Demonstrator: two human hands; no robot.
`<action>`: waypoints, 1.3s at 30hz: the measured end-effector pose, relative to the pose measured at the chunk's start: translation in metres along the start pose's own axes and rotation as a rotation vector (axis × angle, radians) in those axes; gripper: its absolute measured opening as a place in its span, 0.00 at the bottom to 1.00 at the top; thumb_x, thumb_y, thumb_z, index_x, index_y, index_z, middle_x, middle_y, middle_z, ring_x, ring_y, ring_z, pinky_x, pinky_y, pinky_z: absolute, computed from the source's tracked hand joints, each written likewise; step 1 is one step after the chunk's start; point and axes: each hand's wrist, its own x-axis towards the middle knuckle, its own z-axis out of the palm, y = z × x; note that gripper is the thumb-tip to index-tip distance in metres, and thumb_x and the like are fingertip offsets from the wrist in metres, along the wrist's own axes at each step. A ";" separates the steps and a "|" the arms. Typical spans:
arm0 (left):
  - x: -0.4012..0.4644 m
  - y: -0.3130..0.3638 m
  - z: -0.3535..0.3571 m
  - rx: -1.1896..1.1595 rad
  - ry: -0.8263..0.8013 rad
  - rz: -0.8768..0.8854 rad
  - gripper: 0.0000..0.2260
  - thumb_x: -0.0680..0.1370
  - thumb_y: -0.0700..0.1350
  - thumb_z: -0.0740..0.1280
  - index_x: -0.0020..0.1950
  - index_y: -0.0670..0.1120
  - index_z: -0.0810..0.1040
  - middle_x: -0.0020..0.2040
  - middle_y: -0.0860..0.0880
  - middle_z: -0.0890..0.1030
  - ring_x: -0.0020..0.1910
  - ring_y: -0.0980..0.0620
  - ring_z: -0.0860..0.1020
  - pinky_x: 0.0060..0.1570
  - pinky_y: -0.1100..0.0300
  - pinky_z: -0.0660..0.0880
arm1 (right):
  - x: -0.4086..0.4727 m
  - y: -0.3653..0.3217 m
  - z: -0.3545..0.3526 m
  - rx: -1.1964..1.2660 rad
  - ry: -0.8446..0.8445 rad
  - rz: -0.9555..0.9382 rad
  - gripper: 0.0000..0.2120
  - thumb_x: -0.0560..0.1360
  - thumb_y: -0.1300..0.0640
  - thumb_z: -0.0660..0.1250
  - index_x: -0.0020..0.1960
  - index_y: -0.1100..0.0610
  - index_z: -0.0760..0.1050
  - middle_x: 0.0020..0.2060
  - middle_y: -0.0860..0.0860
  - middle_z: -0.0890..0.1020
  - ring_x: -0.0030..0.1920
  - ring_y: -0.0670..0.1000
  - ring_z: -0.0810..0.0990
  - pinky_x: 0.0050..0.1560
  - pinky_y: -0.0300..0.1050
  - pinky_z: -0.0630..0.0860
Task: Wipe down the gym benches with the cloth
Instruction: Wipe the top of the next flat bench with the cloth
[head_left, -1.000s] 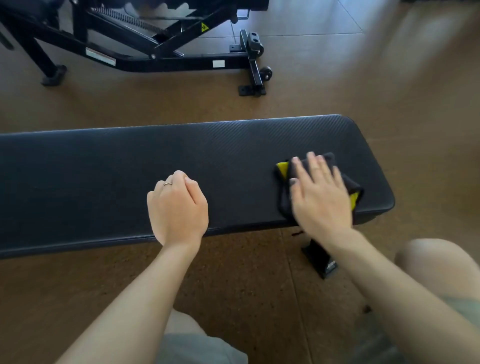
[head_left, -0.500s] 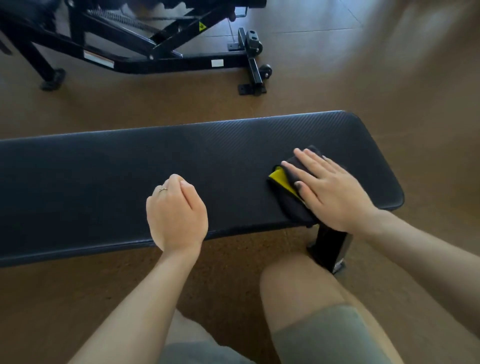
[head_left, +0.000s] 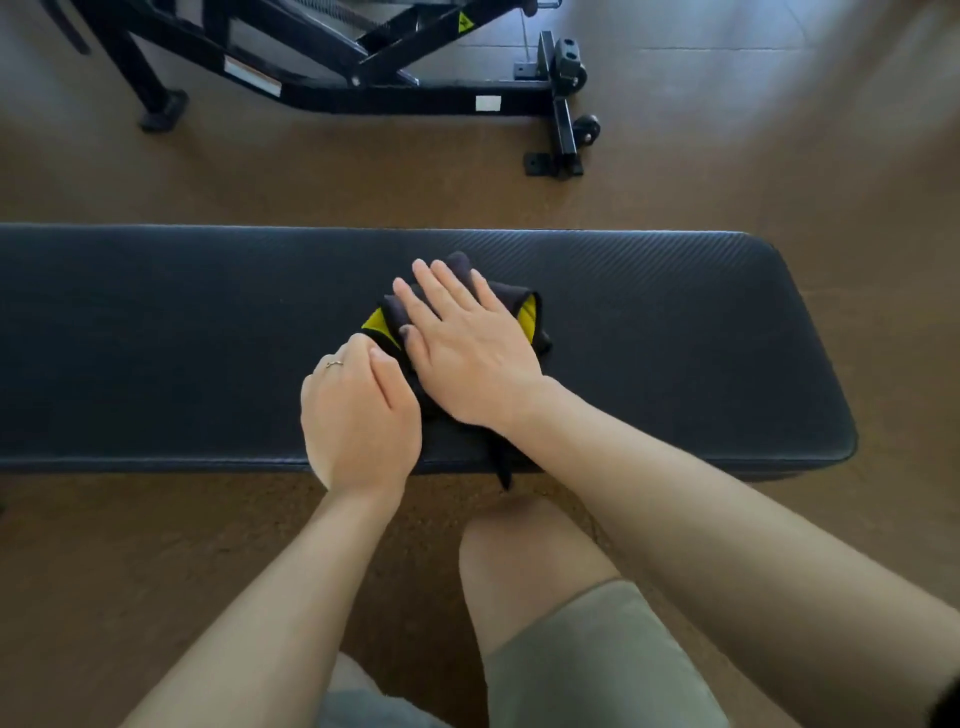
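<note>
A bare knee (head_left: 524, 561) sits close to the near edge, the person crouched to reach. The left hand (head_left: 358, 421) rests on the tabletop (head_left: 156, 338), fingers curled under, holding nothing as far as I can tell, likely a brace. Just beside it the right hand (head_left: 467, 353) lies flat, fingers spread, pressing the black-and-yellow cloth (head_left: 530, 317) onto the padding mid-width for wiping. Beyond stands another bench frame (head_left: 363, 88).

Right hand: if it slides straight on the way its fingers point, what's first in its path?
The right hand, flat on the cloth, points up-left toward the bench's far edge. Only bare pad lies ahead, then floor; the left hand sits beside it, out of line.
</note>
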 end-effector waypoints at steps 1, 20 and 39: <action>-0.001 0.001 -0.001 -0.013 0.000 0.008 0.14 0.83 0.42 0.52 0.36 0.48 0.63 0.31 0.56 0.64 0.31 0.51 0.66 0.38 0.54 0.65 | -0.012 -0.004 0.000 0.001 0.008 -0.040 0.27 0.87 0.46 0.44 0.83 0.53 0.56 0.83 0.55 0.57 0.83 0.55 0.51 0.82 0.58 0.49; -0.003 0.002 0.001 0.138 -0.061 -0.081 0.12 0.76 0.43 0.51 0.34 0.42 0.63 0.29 0.48 0.66 0.32 0.45 0.66 0.35 0.52 0.59 | 0.012 0.139 -0.026 0.046 0.015 0.122 0.26 0.87 0.46 0.46 0.83 0.50 0.58 0.82 0.53 0.61 0.81 0.54 0.57 0.80 0.52 0.54; -0.002 0.006 0.001 0.217 -0.104 -0.074 0.12 0.76 0.41 0.52 0.33 0.45 0.62 0.29 0.49 0.65 0.33 0.43 0.67 0.35 0.52 0.60 | -0.003 0.140 -0.019 0.014 0.002 0.026 0.28 0.87 0.46 0.43 0.84 0.55 0.52 0.83 0.55 0.52 0.83 0.54 0.48 0.83 0.54 0.46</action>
